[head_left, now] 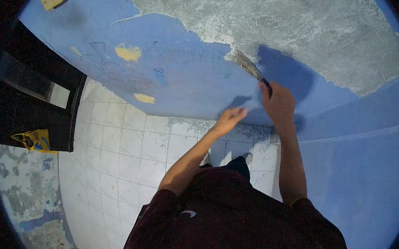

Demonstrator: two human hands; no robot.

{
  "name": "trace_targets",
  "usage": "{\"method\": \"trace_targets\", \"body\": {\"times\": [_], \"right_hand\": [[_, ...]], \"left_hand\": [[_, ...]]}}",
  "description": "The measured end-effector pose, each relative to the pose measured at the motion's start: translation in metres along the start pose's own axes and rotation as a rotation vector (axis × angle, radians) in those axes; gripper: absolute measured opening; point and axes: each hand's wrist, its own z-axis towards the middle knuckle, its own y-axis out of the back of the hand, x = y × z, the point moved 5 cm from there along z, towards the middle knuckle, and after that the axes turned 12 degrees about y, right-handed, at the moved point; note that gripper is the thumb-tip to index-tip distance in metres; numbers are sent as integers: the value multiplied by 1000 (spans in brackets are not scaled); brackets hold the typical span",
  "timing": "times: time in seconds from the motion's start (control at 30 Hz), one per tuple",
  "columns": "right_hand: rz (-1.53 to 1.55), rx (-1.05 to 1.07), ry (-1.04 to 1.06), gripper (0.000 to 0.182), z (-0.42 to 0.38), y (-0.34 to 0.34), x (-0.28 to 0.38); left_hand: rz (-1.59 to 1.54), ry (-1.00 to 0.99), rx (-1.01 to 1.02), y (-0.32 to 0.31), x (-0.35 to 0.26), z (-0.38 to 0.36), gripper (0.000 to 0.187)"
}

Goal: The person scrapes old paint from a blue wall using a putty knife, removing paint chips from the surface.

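My right hand (279,104) is closed around the dark handle of a scraper (248,66). The scraper's metal blade points up and left, its tip at the ragged edge where the blue paint (181,56) meets the bare grey plaster (270,17). Lower and to the left, my left hand (230,121) is held in front of the wall with nothing visible in it. Its fingers are loosely bent and apart from the scraper. Shadows of both hands fall on the blue wall.
White floor tiles (131,147) run along the wall's foot, with paint flakes (186,127) near the base. At left are a dark doorway or cabinet (30,85), a yellow bag (37,139) and a patchy wall (23,183). A yellow object (53,1) is at the top left.
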Motion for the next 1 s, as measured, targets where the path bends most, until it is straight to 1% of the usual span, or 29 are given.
{"method": "trace_targets", "body": {"times": [0.03, 0.07, 0.1, 0.13, 0.17, 0.2, 0.23, 0.27, 0.3, 0.33, 0.4, 0.43, 0.47, 0.57, 0.67, 0.73, 0.83, 0.9, 0.93, 1.0], "right_hand": [[0, -1, 0, 37, 4, -1, -2], [-43, -25, 29, 39, 8, -1, -2], [-88, -48, 59, 41, 10, 0, -2], [-91, -48, 61, 41, 11, 0, -3], [-74, -45, 44, 42, 11, -1, -5], [-55, -39, 27, 43, 10, -3, -6], [-56, -34, 29, 43, 11, -5, -5], [-60, -24, 35, 43, 14, -8, -3], [-64, -13, 42, 44, 15, -10, -1], [-65, -10, 44, 44, 16, -12, 0], [-16, 33, -48, 44, 16, -17, -3], [-13, 48, -45, 44, 10, -17, -2], [9, 19, -40, 44, 7, -15, -1], [3, -15, -31, 43, 8, -21, -4], [-63, -16, -18, 42, 5, -14, -2], [-100, -25, -3, 41, 14, -7, 2], [-132, 21, -6, 39, 18, -2, 0], [-175, 25, 66, 38, 24, 3, 2], [-177, 21, 68, 38, 27, 6, 3], [-211, 70, 109, 39, 32, 11, 4]], "left_hand": [[294, 122, -36, 11, 53, -17, 62], [520, 366, 97, 24, 92, -45, 62], [590, 277, 168, 36, 167, -70, 63], [848, 532, 156, 52, 238, -106, 69], [895, 639, 277, 64, 382, -142, 73], [709, 984, 208, 77, 347, -199, 91], [665, 1042, -60, 85, 387, -253, 89], [485, 991, -72, 76, 497, -290, 78], [469, 1129, -127, 79, 497, -360, 76], [373, 1227, -180, 70, 485, -399, 74], [193, 1332, -282, 43, 465, -452, 71], [128, 1347, -316, 24, 458, -469, 69], [79, 1340, -337, 10, 454, -475, 68], [-22, 1245, -353, -32, 455, -456, 63], [-81, 1146, -357, -40, 445, -421, 58], [-114, 1090, -370, -26, 441, -398, 55], [-197, 1034, -417, 6, 431, -371, 50], [-288, 1013, -456, 26, 420, -360, 47], [-353, 1010, -478, 35, 413, -356, 46], [-487, 1009, -514, 52, 399, -348, 43]]}}
